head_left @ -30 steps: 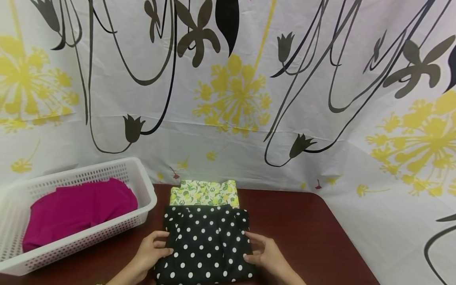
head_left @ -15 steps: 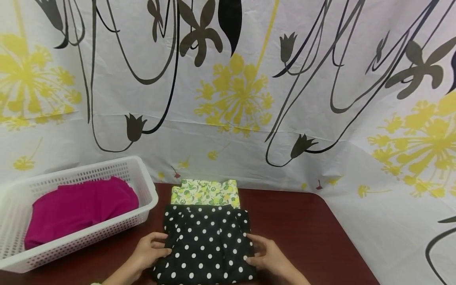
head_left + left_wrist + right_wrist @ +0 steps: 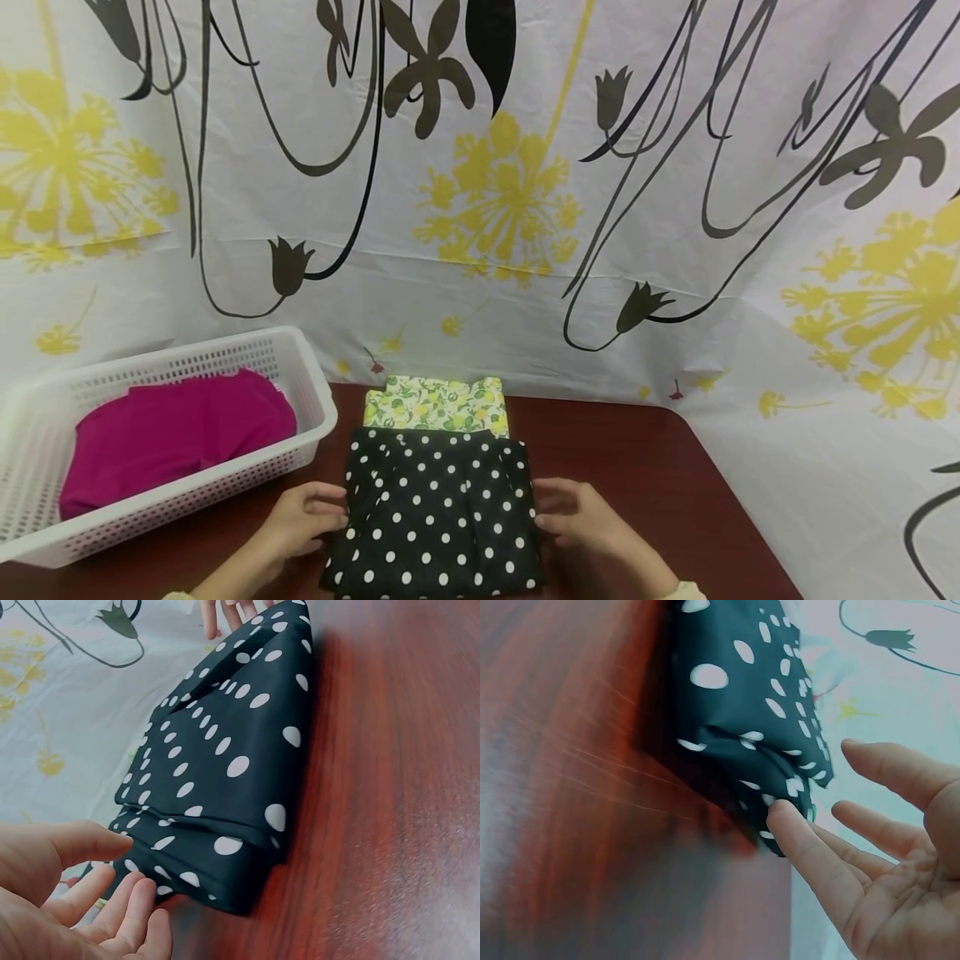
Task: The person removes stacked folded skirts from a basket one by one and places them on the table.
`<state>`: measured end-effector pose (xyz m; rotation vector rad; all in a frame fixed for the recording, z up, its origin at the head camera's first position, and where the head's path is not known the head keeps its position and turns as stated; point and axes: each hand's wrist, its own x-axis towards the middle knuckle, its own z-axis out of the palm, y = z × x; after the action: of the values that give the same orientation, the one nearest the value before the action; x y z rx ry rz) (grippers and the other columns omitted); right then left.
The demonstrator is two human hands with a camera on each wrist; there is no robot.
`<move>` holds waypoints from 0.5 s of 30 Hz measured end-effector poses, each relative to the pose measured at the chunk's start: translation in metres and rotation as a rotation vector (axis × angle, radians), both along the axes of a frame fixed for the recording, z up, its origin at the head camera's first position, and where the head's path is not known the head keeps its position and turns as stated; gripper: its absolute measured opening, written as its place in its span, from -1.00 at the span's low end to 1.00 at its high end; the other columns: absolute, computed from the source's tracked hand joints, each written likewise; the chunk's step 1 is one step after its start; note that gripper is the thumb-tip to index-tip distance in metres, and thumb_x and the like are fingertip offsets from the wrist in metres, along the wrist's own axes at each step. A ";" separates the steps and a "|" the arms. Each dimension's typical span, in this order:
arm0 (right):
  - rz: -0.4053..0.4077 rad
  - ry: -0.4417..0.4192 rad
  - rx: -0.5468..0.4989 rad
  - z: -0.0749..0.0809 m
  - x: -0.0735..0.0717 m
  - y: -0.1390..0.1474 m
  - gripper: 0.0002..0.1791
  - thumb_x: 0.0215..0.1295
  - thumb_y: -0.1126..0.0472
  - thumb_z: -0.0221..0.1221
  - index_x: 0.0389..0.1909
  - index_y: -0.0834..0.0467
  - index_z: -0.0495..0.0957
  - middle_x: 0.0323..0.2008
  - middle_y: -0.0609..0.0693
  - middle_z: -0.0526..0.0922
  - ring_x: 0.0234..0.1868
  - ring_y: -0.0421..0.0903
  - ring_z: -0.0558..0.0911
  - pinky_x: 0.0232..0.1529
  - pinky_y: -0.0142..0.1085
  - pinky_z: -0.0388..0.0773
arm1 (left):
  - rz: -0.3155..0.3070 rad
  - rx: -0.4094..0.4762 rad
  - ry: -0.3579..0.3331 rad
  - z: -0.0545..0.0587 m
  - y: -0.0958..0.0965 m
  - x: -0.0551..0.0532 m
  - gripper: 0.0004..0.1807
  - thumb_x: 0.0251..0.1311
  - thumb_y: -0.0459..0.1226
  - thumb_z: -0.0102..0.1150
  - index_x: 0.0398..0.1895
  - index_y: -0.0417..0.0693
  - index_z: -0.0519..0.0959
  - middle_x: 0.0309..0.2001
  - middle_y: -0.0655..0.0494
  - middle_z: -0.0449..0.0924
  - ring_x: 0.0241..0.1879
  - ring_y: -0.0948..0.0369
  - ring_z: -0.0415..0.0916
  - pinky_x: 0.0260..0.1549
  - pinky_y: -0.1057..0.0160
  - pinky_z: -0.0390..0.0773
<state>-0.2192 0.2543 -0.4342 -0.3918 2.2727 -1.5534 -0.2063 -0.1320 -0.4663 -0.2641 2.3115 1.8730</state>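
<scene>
A folded black garment with white polka dots (image 3: pixel 435 517) lies on the table in the head view, overlapping the front of a folded lemon-print cloth (image 3: pixel 435 406). My left hand (image 3: pixel 302 521) is at its left edge, fingers loosely bent and holding nothing. In the left wrist view that hand (image 3: pixel 90 900) has thumb and fingers spread beside the garment's layered side. At the opposite edge is my right hand (image 3: pixel 581 517), also relaxed. The right wrist view shows this hand (image 3: pixel 885 862) with fingers apart, one fingertip overlapping the garment's folded side.
To the left, a white perforated plastic basket (image 3: pixel 318 408) holds folded magenta cloth (image 3: pixel 180 433). The dark red-brown tabletop (image 3: pixel 622 458) extends right to a rounded corner. A white curtain with printed flowers (image 3: pixel 480 333) hangs behind the table.
Both hands have loosened from the garment's sides and drawn slightly outward, the left to the left, the right to the right. The garment stays in place; the head view has shifted slightly.
</scene>
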 end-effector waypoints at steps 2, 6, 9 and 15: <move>0.011 0.020 0.013 0.004 -0.003 -0.002 -0.44 0.20 0.26 0.18 0.19 0.40 0.29 -0.08 0.27 0.54 -0.13 0.00 0.57 -0.31 -0.05 0.57 | -0.002 0.000 0.002 0.004 -0.004 0.001 -0.58 -0.10 -0.49 0.23 -0.08 -0.40 0.45 -0.35 -0.05 0.61 -0.33 0.08 0.55 -0.37 -0.08 0.54; 0.022 0.065 0.037 0.012 -0.010 -0.008 -0.43 0.19 0.26 0.19 0.18 0.40 0.30 -0.12 0.29 0.56 -0.17 -0.01 0.59 -0.35 -0.07 0.57 | -0.012 -0.007 0.000 0.011 -0.010 0.004 -0.58 -0.06 -0.47 0.22 -0.06 -0.38 0.44 -0.35 -0.03 0.61 -0.31 0.10 0.54 -0.36 -0.04 0.54; 0.029 0.087 0.061 0.019 -0.016 -0.014 -0.42 0.18 0.27 0.19 0.19 0.41 0.29 -0.11 0.31 0.54 -0.19 0.01 0.59 -0.37 -0.08 0.57 | -0.032 -0.016 0.008 0.017 -0.015 0.006 -0.58 -0.03 -0.45 0.21 -0.03 -0.37 0.43 -0.33 -0.01 0.60 -0.29 0.10 0.54 -0.34 -0.05 0.54; 0.061 0.098 0.081 0.031 -0.025 -0.025 -0.39 0.18 0.24 0.21 0.20 0.42 0.27 -0.06 0.36 0.49 -0.20 0.02 0.60 -0.32 -0.07 0.58 | -0.062 -0.027 0.057 0.030 -0.021 0.010 -0.57 0.01 -0.42 0.21 0.00 -0.37 0.42 -0.27 -0.07 0.59 -0.26 0.05 0.55 -0.32 -0.05 0.54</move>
<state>-0.2438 0.2297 -0.4032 -0.5201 2.3653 -1.4360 -0.1966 -0.1534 -0.4367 -0.1427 2.3551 1.8448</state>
